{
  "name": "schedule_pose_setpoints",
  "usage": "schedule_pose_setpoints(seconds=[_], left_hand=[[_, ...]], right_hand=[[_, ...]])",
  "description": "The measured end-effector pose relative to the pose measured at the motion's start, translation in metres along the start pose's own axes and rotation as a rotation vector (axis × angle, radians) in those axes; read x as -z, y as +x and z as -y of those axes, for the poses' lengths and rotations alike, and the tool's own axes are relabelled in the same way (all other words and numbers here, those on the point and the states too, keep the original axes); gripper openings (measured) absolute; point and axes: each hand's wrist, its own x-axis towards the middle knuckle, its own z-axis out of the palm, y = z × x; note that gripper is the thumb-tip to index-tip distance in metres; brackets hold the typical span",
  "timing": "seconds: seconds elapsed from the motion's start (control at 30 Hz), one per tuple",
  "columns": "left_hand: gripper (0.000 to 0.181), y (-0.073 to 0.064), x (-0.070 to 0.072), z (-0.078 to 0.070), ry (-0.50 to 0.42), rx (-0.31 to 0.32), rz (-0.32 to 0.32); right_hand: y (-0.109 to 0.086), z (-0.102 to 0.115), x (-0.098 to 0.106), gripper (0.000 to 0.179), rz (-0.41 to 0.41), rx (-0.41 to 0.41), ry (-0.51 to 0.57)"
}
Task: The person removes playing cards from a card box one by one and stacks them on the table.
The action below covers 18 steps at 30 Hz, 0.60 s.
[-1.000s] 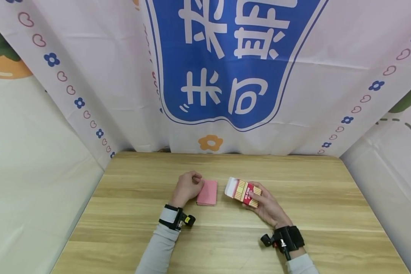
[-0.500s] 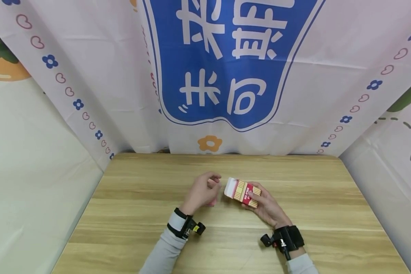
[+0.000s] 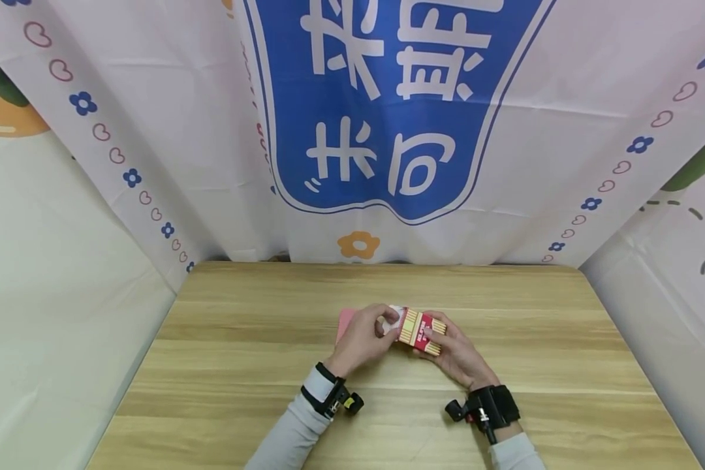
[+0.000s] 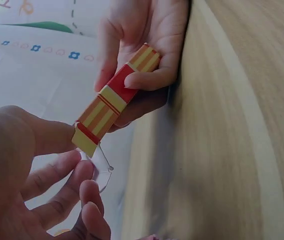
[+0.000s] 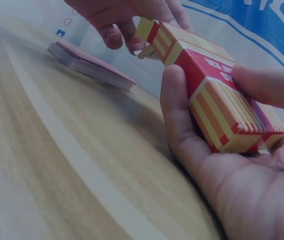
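A yellow-and-red striped playing-card box (image 3: 421, 331) is gripped by my right hand (image 3: 465, 360), thumb across its printed face and fingers beneath. Its end toward the left is open, with a white flap (image 4: 101, 167) sticking out in the left wrist view. My left hand (image 3: 361, 341) is at that end: the thumb touches the box edge and the fingertips meet the flap from the other side, the remaining fingers loosely bent. A squared stack of pink-backed cards (image 5: 89, 65) lies on the table beyond the left hand, partly hidden by it in the head view.
The wooden table (image 3: 235, 365) extends around both hands. A white printed cloth (image 3: 170, 85) with a large blue emblem hangs along its back edge, and pale cloth covers the sides. Each wrist wears a black strap with a small camera (image 3: 352, 403).
My left hand has left the card stack, passed over it to the right and reached the box's open end. The right hand and the box have stayed nearly still.
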Motion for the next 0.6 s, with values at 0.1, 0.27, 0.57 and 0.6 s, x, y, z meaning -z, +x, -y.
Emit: schedule_pose_setpoints(seconds=[0.1, 0.27, 0.57, 0.6], left_hand=[[0.016, -0.0008, -0.0014, 0.0007, -0.003, 0.047, 0.021], [0.014, -0.0003, -0.0013, 0.0015, -0.054, 0.107, 0.057], [0.009, 0.0012, 0.0013, 0.0055, -0.042, 0.168, 0.097], [0.008, 0.0012, 0.0024, 0.0053, -0.043, 0.167, 0.1]], right_hand=[[-0.0003, -0.0004, 0.0001, 0.051, 0.003, 0.002, -0.022], [-0.0005, -0.0006, 0.0015, 0.051, -0.006, 0.003, -0.05], [-0.0006, -0.0018, 0.0023, 0.057, 0.034, 0.016, -0.042], [-0.0006, -0.0018, 0.002, 0.058, 0.033, 0.015, -0.041]])
